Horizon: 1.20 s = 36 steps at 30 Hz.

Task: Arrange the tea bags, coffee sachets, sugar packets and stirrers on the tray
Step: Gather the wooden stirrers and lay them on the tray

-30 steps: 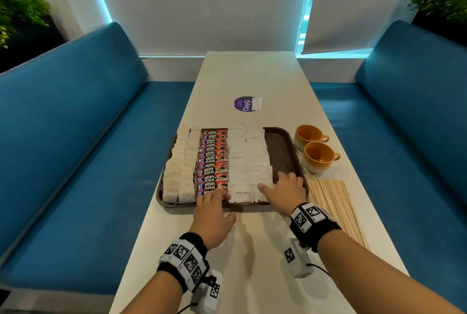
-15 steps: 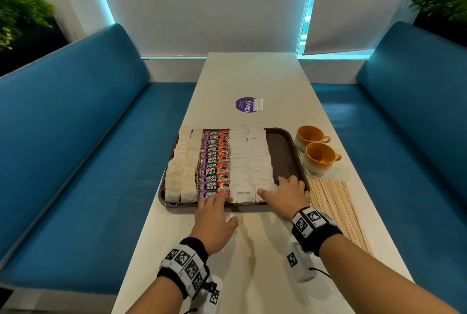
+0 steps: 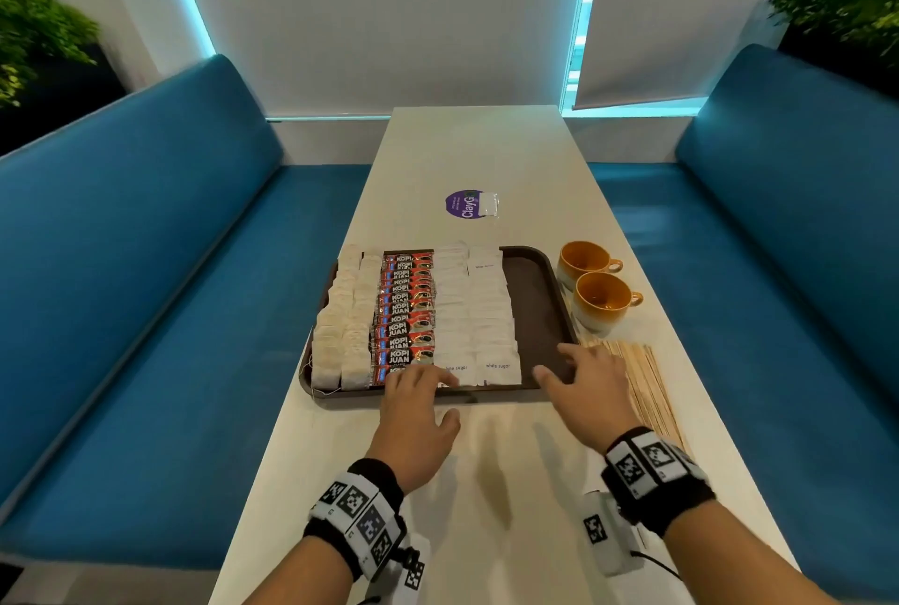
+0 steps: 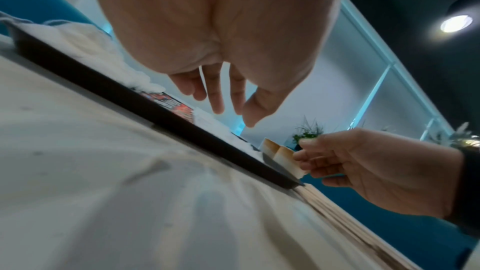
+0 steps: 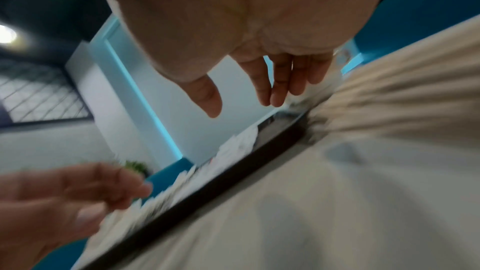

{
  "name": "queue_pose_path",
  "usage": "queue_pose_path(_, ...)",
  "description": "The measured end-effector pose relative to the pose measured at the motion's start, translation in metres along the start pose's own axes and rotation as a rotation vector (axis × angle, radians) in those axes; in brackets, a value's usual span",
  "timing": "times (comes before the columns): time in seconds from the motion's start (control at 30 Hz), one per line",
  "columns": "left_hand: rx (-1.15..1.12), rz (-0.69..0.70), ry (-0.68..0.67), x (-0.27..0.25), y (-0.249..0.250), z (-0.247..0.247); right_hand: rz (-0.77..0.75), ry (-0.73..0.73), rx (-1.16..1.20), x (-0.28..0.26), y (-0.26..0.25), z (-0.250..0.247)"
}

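Observation:
A dark brown tray [image 3: 540, 307] lies on the white table, filled from the left with rows of tea bags [image 3: 343, 327], red coffee sachets [image 3: 406, 312] and white sugar packets [image 3: 474, 312]; its right strip is bare. Wooden stirrers [image 3: 647, 385] lie on the table to the right of the tray. My left hand [image 3: 418, 385] hovers with relaxed fingers over the tray's near edge by the front sachet and sugar packet, holding nothing. My right hand [image 3: 579, 371] is open above the tray's near right corner, next to the stirrers.
Two orange cups [image 3: 601, 295] stand right of the tray, behind the stirrers. A purple round sticker with a small clear packet [image 3: 472, 204] sits farther up the table. Blue benches [image 3: 121, 288] flank both sides.
My right hand has left the front sugar packets and moved right, toward the tray's corner and the stirrers. My left hand has stayed at the tray's near edge.

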<state>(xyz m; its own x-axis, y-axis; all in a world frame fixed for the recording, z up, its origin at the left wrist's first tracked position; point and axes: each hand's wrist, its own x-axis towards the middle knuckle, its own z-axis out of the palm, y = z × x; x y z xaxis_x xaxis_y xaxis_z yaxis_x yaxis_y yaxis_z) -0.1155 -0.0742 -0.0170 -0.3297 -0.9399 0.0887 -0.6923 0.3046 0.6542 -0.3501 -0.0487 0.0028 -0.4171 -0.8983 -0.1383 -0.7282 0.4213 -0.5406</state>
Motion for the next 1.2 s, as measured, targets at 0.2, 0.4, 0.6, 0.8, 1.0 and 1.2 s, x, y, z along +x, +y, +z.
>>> queue_pose_path(0.2, -0.179, 0.029, -0.254, 0.001, 0.043, 0.020, 0.297, 0.059, -0.118, 0.000, 0.063, -0.059)
queue_pose_path(0.4, -0.136, -0.015, -0.494, 0.012, 0.090, 0.064, 0.368, -0.144, -0.253, -0.006, 0.083, -0.057)
queue_pose_path(0.6, -0.174, -0.067, -0.589, 0.027, 0.120, 0.094, 0.302, -0.139, -0.297, -0.008, 0.076, -0.047)
queue_pose_path(0.8, -0.144, -0.041, -0.553, 0.033, 0.126, 0.110, 0.289, -0.046, -0.237, -0.012, 0.073, -0.037)
queue_pose_path(1.0, -0.099, -0.002, -0.566, 0.040, 0.126, 0.108, 0.264, -0.082, -0.222, -0.017, 0.068, -0.038)
queue_pose_path(1.2, -0.008, 0.158, -0.549, 0.058, 0.141, 0.101, 0.229, -0.135, -0.276, -0.024, 0.071, -0.041)
